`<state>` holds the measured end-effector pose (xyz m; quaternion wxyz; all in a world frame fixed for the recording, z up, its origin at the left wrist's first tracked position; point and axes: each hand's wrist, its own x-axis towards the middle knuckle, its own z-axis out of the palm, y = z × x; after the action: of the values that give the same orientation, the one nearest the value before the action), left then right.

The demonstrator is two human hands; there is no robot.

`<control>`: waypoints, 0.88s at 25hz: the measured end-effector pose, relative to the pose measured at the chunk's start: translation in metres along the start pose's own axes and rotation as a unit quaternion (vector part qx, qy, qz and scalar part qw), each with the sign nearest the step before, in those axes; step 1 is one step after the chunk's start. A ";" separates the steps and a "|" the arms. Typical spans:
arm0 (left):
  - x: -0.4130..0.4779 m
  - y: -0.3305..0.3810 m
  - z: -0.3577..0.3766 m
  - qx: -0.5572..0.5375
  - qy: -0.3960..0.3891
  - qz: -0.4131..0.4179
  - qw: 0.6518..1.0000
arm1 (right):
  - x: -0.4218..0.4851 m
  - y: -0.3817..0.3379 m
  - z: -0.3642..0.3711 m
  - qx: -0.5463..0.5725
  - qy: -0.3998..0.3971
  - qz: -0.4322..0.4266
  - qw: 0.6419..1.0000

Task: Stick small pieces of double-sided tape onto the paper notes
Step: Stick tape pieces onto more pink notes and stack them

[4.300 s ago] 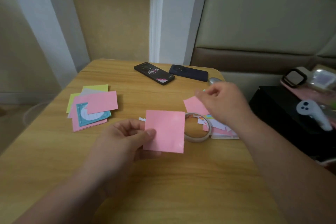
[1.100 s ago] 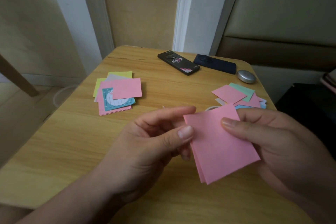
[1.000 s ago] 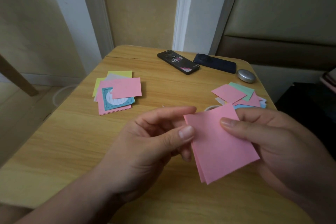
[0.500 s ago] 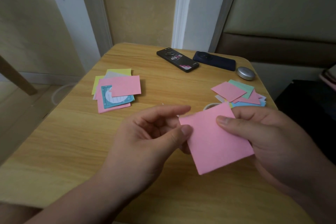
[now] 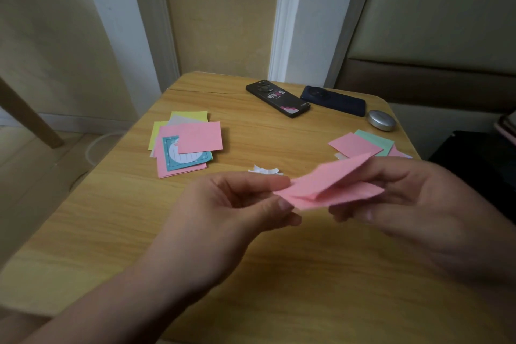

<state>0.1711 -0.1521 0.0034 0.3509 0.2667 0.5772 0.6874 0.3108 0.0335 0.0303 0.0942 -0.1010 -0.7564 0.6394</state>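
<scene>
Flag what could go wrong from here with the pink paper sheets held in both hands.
1. The pink square paper notes splay apart, pinched only at their edges by the left hand and right hand; one may slip onto the light wooden table or crease.
2. The small white paper scraps lie just beyond the hands; a sticky sheet set down there might pick them up. Whether the held sheets carry tape cannot be seen.

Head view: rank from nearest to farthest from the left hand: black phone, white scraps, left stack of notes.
1. The white scraps, just beyond the left hand pinching the pink notes.
2. The left stack of notes, back-left.
3. The black phone, at the far edge.
</scene>
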 end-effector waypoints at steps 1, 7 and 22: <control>-0.001 -0.002 0.001 0.055 0.022 0.014 0.998 | 0.000 -0.002 0.001 -0.076 0.037 -0.023 0.996; -0.006 -0.006 0.014 0.107 0.063 0.065 0.990 | 0.005 0.002 0.007 -0.147 0.110 -0.076 0.980; -0.002 -0.011 0.006 0.150 0.009 0.126 0.981 | 0.004 0.005 0.005 -0.022 0.087 -0.006 0.996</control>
<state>0.1790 -0.1491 -0.0058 0.2125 0.3807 0.6389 0.6338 0.3062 0.0305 0.0250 0.1615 -0.1537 -0.7597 0.6109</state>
